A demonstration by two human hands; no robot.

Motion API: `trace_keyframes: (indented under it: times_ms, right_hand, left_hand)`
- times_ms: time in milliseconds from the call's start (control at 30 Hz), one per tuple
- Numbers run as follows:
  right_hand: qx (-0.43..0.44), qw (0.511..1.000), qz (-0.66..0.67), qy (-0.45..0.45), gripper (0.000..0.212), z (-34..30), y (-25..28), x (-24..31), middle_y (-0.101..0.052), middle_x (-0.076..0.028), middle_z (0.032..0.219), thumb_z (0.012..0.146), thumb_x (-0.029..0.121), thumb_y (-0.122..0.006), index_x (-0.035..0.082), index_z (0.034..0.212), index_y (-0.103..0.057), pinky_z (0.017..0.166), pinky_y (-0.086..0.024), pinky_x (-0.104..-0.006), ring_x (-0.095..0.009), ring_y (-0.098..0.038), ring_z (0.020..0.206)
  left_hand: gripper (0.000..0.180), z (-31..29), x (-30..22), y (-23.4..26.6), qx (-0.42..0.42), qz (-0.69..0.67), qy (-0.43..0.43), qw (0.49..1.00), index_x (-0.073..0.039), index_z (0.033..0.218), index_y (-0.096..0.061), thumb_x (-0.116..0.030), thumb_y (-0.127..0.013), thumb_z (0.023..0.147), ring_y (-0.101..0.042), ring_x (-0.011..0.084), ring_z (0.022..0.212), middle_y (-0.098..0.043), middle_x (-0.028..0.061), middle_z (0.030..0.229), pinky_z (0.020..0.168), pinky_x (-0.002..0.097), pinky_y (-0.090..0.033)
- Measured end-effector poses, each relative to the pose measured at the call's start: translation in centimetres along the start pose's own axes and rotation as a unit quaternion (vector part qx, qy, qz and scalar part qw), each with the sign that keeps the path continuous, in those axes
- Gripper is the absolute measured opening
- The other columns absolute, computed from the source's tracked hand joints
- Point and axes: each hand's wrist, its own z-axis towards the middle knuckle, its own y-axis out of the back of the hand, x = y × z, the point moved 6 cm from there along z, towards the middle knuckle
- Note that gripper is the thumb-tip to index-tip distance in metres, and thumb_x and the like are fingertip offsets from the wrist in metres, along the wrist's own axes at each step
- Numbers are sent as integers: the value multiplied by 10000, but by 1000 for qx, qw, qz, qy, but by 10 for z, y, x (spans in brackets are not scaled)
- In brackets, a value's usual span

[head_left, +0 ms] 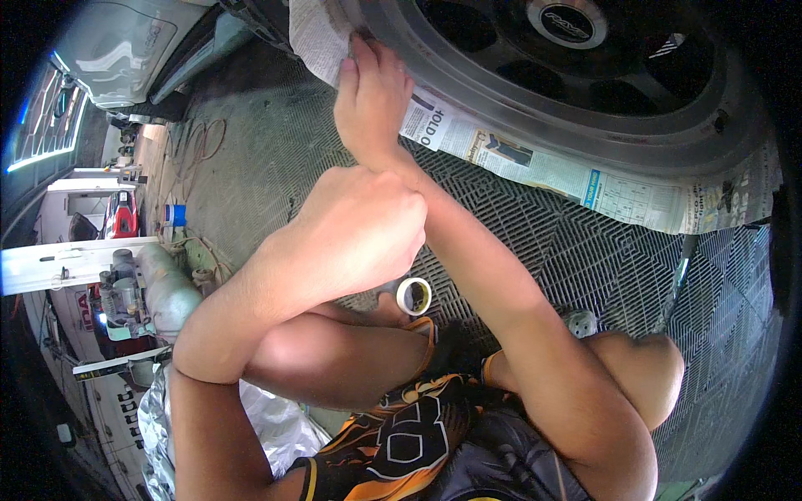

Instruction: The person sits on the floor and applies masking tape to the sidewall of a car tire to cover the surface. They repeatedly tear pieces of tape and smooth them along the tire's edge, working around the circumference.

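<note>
A wheel [468,104] with a dark tire and dark spokes fills the upper right, with newspaper [543,174] tucked along its near edge. My right hand [372,104] reaches to the upper left of that edge, its fingers bent onto the newspaper where it meets the wheel. Below it, my left hand [359,221] is closed in a fist, back upward, over my right wrist; whatever is inside it is hidden. A pale roll of masking tape [413,296] shows just beneath the fist, near my foot. Whether it touches the floor, I cannot tell.
A grated dark floor mat [535,234] lies under the wheel. A silver car body [109,42] stands at the upper left. Further left are a grey tank [167,284], a blue can [175,215] and a hose [205,138]. Crumpled silver sheeting [284,422] lies beside my leg.
</note>
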Motion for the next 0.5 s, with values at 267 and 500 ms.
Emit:
trace_keyframes:
  times_ms: [267, 500]
  right_hand:
    - [33, 999, -41, 0, 354, -18, 12, -23, -625, -155, 1282, 984, 205, -568, 53, 1290, -661, 989, -403, -505, -375, -563, 1176]
    - [78, 997, -7, -21, 340, 12, 9, -4, -654, -152, 1237, 977, 201, -580, 64, 1272, -680, 1004, -401, -493, -357, -587, 1156]
  left_hand:
    - [203, 21, 13, -82, 259, -50, -135, 955, -29, 868, -722, -204, -630, 823, -700, 431, 758, -701, 225, 777, 716, 539, -567]
    - [294, 4, 23, -294, 244, -2, -279, 929, -94, 1065, -709, -242, -720, 811, -607, 290, 1155, -663, 87, 1174, 951, 453, -505]
